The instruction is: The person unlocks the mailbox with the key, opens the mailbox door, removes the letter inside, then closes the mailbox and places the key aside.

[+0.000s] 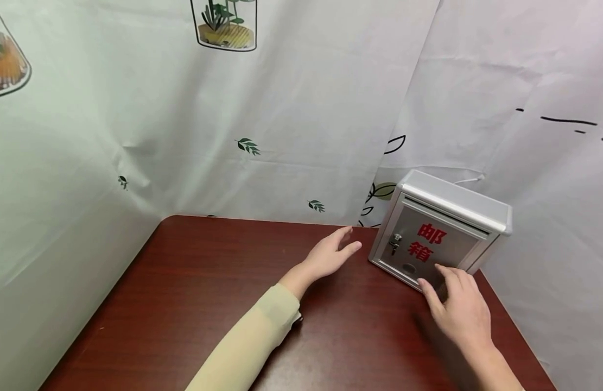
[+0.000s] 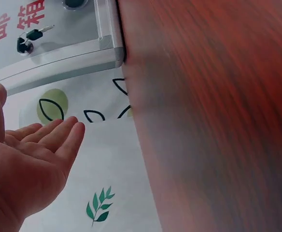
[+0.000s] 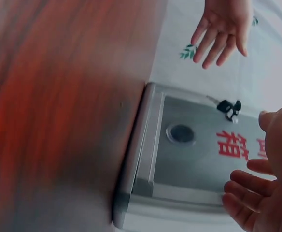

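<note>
A silver metal mailbox (image 1: 457,233) with red characters on its door stands upright at the far right of the table. Keys (image 1: 394,244) hang from the lock on the door's left side, also visible in both wrist views. My left hand (image 1: 325,255) is held out to the left of the box, apart from it, its fingers extended and holding nothing. Before the lower right of the door is my right hand (image 1: 462,307), fingers relaxed and nothing in its grasp. In the right wrist view its fingers (image 3: 247,191) look close to the box's side; contact is unclear.
The reddish-brown wooden table (image 1: 184,304) runs back to a white curtain (image 1: 281,108) printed with leaves and jars. More curtain hangs along the left and right table edges. A round dark disc (image 3: 180,134) sits low on the mailbox door.
</note>
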The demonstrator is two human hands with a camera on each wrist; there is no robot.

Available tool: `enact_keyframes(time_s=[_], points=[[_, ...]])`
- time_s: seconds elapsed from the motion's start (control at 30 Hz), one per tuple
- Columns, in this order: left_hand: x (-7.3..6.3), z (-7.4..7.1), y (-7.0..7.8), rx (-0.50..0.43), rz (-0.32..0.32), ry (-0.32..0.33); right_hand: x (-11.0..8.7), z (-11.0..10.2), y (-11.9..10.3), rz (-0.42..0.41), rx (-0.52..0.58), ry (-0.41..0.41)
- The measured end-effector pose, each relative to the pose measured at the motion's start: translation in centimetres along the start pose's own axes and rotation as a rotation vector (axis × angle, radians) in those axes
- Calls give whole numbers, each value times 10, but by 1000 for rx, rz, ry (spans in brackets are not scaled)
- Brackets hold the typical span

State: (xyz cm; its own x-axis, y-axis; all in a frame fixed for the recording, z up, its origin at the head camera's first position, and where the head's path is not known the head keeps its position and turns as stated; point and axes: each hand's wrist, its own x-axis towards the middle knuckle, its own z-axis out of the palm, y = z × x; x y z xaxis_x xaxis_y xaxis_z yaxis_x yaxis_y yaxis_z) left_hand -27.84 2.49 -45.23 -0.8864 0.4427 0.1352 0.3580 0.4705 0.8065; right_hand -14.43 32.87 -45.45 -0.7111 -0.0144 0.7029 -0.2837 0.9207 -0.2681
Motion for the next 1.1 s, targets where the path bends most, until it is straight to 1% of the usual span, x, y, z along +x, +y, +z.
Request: enact_keyframes(time_s=[0.13, 0.3, 0.5, 0.6, 0.73, 0.8, 0.9, 1.1], points=[[9, 8, 1, -36, 8, 5, 2, -7, 5, 69, -28, 31], [18, 18, 4, -11, 14, -1, 3, -15, 13, 150, -60, 81], [30, 30, 10, 0, -7, -10, 2, -18, 26, 234, -74, 123], [36, 36, 13, 5, -11, -10, 1, -19, 31, 322, -60, 110], [41, 39, 16, 15, -9, -7, 0, -17, 32, 451, -22, 87], [45, 40, 18, 16, -3, -8, 0, -17, 33, 487, 2, 85], [50, 42, 21, 13, 6, -5, 3, -17, 35, 503, 42, 54], [56, 46, 24, 8, 11, -10, 4, -16, 40, 481, 93, -78]])
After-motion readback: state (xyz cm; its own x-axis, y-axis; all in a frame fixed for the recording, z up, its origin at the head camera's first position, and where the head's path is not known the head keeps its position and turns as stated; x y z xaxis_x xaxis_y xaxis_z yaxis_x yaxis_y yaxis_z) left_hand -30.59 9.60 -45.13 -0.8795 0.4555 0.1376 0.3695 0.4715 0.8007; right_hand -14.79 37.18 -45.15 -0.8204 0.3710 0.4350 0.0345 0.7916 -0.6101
